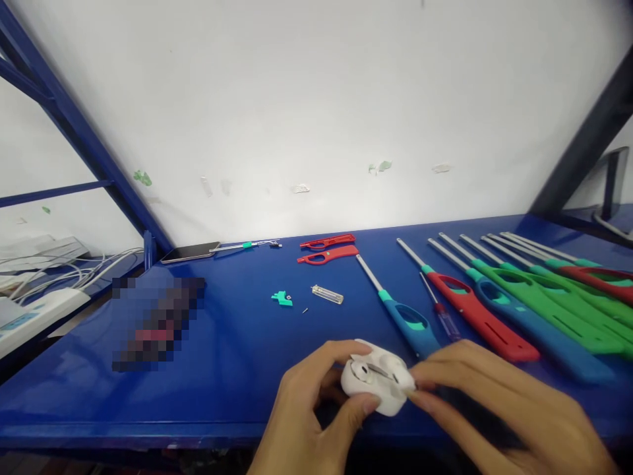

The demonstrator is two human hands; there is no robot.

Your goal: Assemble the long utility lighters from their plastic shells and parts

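A white earbud case [386, 399] with its lid up is held near the table's front edge. My left hand [319, 402] grips it, thumb on the front and fingers behind. One white earbud [362, 371] sits in the left side of the case. Between thumb and fingertips, my right hand [475, 392] pinches another white earbud [404, 378] at the case's right side; whether it is fully out of its slot I cannot tell. Just behind the hands lies a blue lighter [408, 323] with a metal tube.
Right of the hands lie a screwdriver [448, 323], a red lighter [484, 316] and several more lighters. Farther back are red shell halves [329, 254], a clear tank [327, 294], a green part [282, 298] and a phone [190, 253]. A blurred-out item [158, 323] lies left.
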